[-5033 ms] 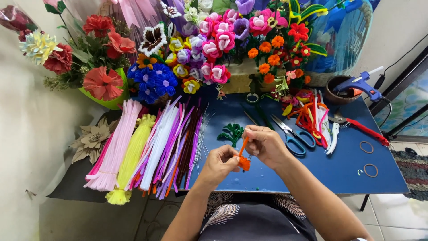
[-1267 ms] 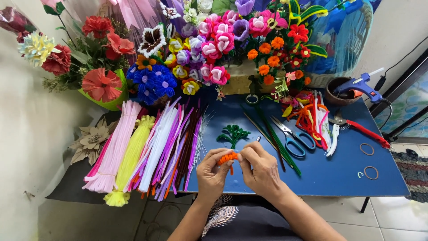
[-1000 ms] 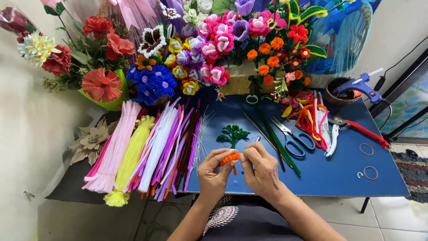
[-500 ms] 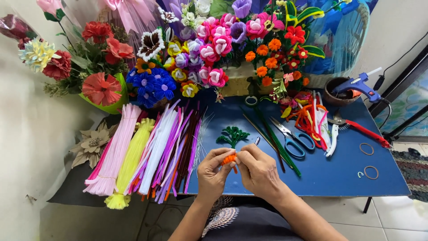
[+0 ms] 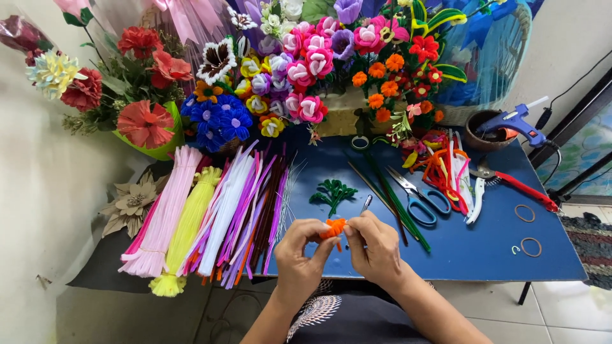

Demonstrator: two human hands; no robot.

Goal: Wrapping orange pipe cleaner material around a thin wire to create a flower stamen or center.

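We pinch the small orange pipe-cleaner piece (image 5: 333, 227) between left hand (image 5: 301, 255) and right hand (image 5: 375, 250), both closed on it, shaping best with small, even, fingertip-tight turns.

An orange pipe-cleaner piece (image 5: 333, 227), blue table (image 5: 484, 251), green sprig (image 5: 332, 192).

**Camera set-up: single head view**

One camera, worn on the head, looking steeply down and forward over the dark blue rectangular tabletop (image 5: 459, 248). Near range: both forearms enter from the bottom edge, fingers (image 5: 322, 245) just below centre. Beyond the fingers, the far table edge and pale wall (image 5: 38, 185). No second view to overlap.
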